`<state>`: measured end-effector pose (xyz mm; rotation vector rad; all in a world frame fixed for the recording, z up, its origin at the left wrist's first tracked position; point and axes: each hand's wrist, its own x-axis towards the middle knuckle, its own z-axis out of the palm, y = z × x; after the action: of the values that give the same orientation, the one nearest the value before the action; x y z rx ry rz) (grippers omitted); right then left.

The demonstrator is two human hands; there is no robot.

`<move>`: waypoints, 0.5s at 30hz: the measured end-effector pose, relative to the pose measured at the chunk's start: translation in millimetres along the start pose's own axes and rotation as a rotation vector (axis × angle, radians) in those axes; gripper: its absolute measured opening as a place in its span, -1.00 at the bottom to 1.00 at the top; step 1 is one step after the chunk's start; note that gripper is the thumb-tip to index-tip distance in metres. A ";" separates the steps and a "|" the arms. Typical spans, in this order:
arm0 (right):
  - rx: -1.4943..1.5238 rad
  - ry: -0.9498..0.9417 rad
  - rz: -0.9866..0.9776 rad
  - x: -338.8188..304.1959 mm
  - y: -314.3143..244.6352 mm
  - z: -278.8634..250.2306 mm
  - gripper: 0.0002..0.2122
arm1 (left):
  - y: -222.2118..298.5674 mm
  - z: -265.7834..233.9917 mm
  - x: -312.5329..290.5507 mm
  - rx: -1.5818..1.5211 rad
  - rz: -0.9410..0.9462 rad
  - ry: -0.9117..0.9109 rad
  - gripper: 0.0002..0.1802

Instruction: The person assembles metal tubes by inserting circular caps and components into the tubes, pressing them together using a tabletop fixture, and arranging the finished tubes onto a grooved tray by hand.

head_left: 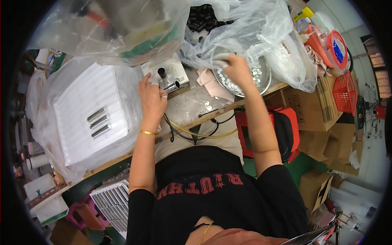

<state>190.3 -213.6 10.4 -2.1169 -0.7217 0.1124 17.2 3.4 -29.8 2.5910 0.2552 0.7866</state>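
Note:
My left hand (152, 97) is closed around a short shiny metal tube (171, 86), with the tube's open end pointing right. Just beyond it stands a black cylindrical piece (162, 73) at a pale metal block fixture (176, 68). My right hand (237, 71) is over the left part of a round clear bowl (267, 83) of small white discs (256, 73). Its fingertips look whitish and smeared by motion, so whether they grip anything does not show. Three more metal tubes (99, 121) lie on a white foam sheet (73, 98) to the left.
Clear plastic bags (261, 28) crowd the bench's far side, near a heap of black cylinders (201, 18). Pink cloth pieces (212, 85) and loose discs (208, 108) lie before the bowl. Cables (192, 130) hang at the wooden front edge. A red basket (345, 93) and cardboard boxes (304, 106) stand right.

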 end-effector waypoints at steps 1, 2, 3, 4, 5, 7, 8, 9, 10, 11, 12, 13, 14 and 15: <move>-0.162 0.012 0.058 -5.5 14.6 -18.9 -0.85 | 4.6 -2.8 -1.7 0.021 0.028 -0.046 -0.89; -0.262 -0.016 0.116 -11.2 26.4 -30.6 -0.85 | 5.7 -4.6 -5.1 0.018 0.024 -0.053 -0.89; -0.362 -0.044 0.173 -16.8 35.8 -36.9 -0.86 | 6.6 -5.8 -8.2 -0.012 -0.002 -0.025 -0.85; -0.362 -0.049 0.176 -20.2 41.4 -38.1 -0.86 | 7.3 -6.3 -10.2 -0.039 -0.029 0.006 -0.82; -0.379 -0.101 0.211 -24.3 46.0 -38.3 -0.86 | 6.6 -7.5 -12.2 -0.039 -0.033 0.002 -0.82; -0.470 -0.156 0.215 -31.0 47.4 -36.7 -0.85 | 5.4 -11.5 -14.9 -0.034 -0.055 0.018 -0.61; -0.468 -0.160 0.217 -32.2 44.5 -37.4 -0.85 | 8.2 -13.8 -15.4 -0.033 -0.057 0.014 -0.61; -0.421 -0.176 0.238 -32.6 41.2 -38.7 -0.85 | 12.6 -17.5 -14.9 -0.056 -0.064 0.075 -0.52; -0.374 -0.190 0.261 -33.7 40.3 -40.0 -0.85 | 16.6 -20.6 -14.5 -0.081 -0.067 0.134 -0.43; -0.372 -0.189 0.264 -35.0 43.3 -39.6 -0.85 | 18.9 -22.9 -15.5 -0.081 -0.066 0.131 -0.43; -0.375 -0.190 0.215 -36.4 48.0 -38.7 -0.85 | 21.1 -24.8 -16.7 -0.088 -0.073 0.140 -0.38; -0.376 -0.194 0.162 -36.4 48.2 -37.2 -0.86 | 22.2 -27.0 -18.9 -0.090 -0.084 0.151 -0.33; -0.372 -0.196 0.161 -36.4 47.4 -36.4 -0.86 | 22.5 -28.2 -21.2 -0.087 -0.085 0.150 -0.33; -0.375 -0.218 0.161 -36.0 45.5 -35.8 -0.88 | 22.1 -29.0 -23.4 -0.093 -0.087 0.149 -0.34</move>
<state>193.0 -278.9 -8.8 -2.5497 -0.7419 0.3206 -17.3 -13.3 -9.7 2.4212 0.3638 0.9389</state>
